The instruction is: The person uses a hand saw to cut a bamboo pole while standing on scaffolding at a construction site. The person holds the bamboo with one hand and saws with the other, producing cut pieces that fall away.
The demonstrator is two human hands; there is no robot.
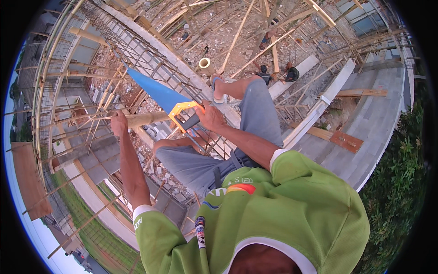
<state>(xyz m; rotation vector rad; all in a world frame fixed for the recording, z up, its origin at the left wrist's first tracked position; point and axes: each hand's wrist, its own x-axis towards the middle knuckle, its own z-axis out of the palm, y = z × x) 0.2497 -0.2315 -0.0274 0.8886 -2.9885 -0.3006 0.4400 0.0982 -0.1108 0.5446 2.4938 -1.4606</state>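
My right hand is closed round the handle of a handsaw with a blue blade and a yellow and black grip. The blade points up and to the left, its tip near the steel bars. To the left, my left hand is closed at the end of a round bamboo pole. This pole runs behind the saw's handle, where part of it is hidden. Whether the blade's teeth touch the pole I cannot tell.
I sit high up astride a long rebar cage. Rubble-strewn ground lies far below, with people and a cream tube-like container. Bamboo poles lean all round. A grey block wall stands at the right.
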